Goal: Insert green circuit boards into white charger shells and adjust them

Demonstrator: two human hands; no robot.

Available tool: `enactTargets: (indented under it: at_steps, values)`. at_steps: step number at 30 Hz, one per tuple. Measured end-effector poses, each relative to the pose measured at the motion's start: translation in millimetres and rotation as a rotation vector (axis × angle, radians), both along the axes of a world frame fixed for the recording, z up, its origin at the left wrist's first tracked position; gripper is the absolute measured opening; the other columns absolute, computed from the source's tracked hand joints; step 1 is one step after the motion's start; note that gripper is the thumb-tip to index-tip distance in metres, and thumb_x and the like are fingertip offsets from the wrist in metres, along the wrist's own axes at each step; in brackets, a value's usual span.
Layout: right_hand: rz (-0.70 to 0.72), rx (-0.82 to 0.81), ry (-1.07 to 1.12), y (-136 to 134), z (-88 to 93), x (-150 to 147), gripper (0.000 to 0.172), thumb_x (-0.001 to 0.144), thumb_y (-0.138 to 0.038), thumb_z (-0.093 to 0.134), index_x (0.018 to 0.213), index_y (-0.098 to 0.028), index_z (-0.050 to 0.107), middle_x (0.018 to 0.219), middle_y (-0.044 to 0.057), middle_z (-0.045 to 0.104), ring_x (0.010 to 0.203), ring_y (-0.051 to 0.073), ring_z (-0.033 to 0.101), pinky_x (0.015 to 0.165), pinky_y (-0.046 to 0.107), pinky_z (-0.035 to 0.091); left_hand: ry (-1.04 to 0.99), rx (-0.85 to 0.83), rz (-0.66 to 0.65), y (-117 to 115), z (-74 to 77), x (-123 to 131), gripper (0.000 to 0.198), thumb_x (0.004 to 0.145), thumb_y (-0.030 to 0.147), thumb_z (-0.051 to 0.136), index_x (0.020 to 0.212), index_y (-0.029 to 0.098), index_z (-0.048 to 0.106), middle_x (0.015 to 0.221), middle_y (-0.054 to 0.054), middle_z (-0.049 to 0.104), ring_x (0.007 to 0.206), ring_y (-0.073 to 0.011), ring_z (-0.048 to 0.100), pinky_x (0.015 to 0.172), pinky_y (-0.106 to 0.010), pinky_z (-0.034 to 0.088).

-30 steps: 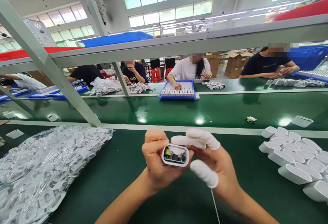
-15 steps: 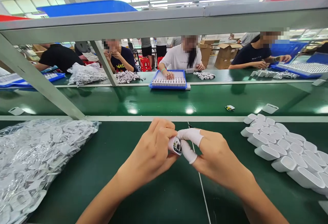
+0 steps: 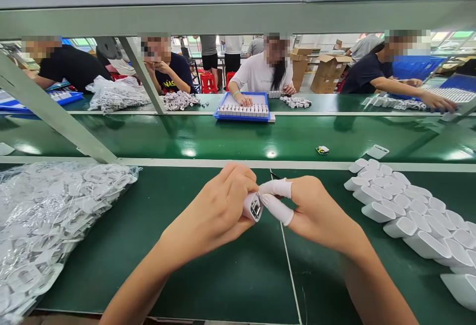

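My left hand (image 3: 226, 208) is closed around a small white plastic housing (image 3: 248, 209), held above the green work surface. The housing's open end faces right and toward me, with dark and metallic parts visible inside. My right hand (image 3: 308, 211) wears white finger cots on thumb and forefinger. Those two fingertips are pinched together at the rim of the housing's open end. Whether a small part lies between them is hidden.
On the left lies a clear bag (image 3: 70, 216) of flat white plastic parts. Rows of white housings (image 3: 420, 211) stand at right. A small circuit board (image 3: 322, 150) and a white piece (image 3: 378, 152) lie on the green belt (image 3: 230, 136). Co-workers sit opposite, beyond a metal frame (image 3: 223, 20).
My right thumb and forefinger have closed from a curved grip to a straighter pinch at the housing. My view has tipped downward. A co-worker at far right has stretched an arm out.
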State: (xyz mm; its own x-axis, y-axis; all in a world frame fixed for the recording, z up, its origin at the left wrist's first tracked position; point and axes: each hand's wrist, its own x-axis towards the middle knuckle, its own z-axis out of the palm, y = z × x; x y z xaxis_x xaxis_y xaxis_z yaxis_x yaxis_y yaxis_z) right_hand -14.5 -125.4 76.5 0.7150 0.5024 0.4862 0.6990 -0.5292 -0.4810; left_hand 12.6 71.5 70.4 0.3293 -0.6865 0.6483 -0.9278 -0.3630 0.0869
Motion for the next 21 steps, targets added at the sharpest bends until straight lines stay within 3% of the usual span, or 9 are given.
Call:
enactTargets:
  at_steps: [3, 7, 13, 17, 21]
  values:
    - [0.044, 0.037, 0.159, -2, 2.8, 0, 0.020, 0.088, -0.009, 0.054, 0.093, -0.020, 0.070, 0.075, -0.003, 0.071, 0.057, 0.011, 0.059, 0.054, 0.023, 0.043, 0.018, 0.013, -0.008, 0, -0.2, 2, 0.027, 0.082, 0.005, 0.057, 0.098, 0.018, 0.040, 0.092, -0.006, 0.052, 0.083, -0.0186, 0.049, 0.068, -0.032, 0.048]
    - [-0.016, 0.057, 0.159, -1, 2.0, 0, 0.018, 0.084, -0.006, 0.056, 0.084, -0.019, 0.069, 0.070, -0.003, 0.070, 0.055, 0.011, 0.060, 0.053, 0.022, 0.044, -0.006, 0.019, -0.002, -1, -2.0, 2, 0.027, 0.082, 0.005, 0.055, 0.100, 0.020, 0.040, 0.092, -0.006, 0.052, 0.081, -0.0189, 0.051, 0.065, -0.031, 0.048]
    - [0.063, 0.374, 0.355, 0, 10.3, -1, 0.021, 0.087, -0.009, 0.055, 0.090, -0.020, 0.073, 0.083, -0.002, 0.075, 0.073, 0.015, 0.070, 0.066, 0.022, 0.055, 0.023, -0.308, -0.048, 1, -10.5, 9, 0.036, 0.079, 0.015, 0.071, 0.103, 0.021, 0.044, 0.091, -0.003, 0.055, 0.082, -0.0159, 0.058, 0.065, -0.029, 0.054]
    - [0.052, 0.478, 0.445, 8, 6.6, -2, 0.021, 0.084, -0.009, 0.056, 0.095, -0.019, 0.070, 0.090, 0.001, 0.073, 0.081, 0.016, 0.070, 0.076, 0.026, 0.058, -0.220, -0.508, 0.014, 1, -16.1, 16, 0.035, 0.073, 0.012, 0.077, 0.091, 0.021, 0.048, 0.093, 0.001, 0.053, 0.075, -0.0113, 0.059, 0.067, -0.029, 0.056]
    - [0.097, 0.616, 0.474, 19, -1.6, -1, 0.016, 0.079, -0.011, 0.058, 0.094, -0.018, 0.063, 0.087, 0.002, 0.068, 0.080, 0.016, 0.067, 0.077, 0.028, 0.058, -0.496, -0.547, 0.057, -5, -19.2, 19, 0.033, 0.068, 0.003, 0.074, 0.079, 0.019, 0.048, 0.087, 0.002, 0.051, 0.071, -0.0095, 0.053, 0.061, -0.025, 0.052]
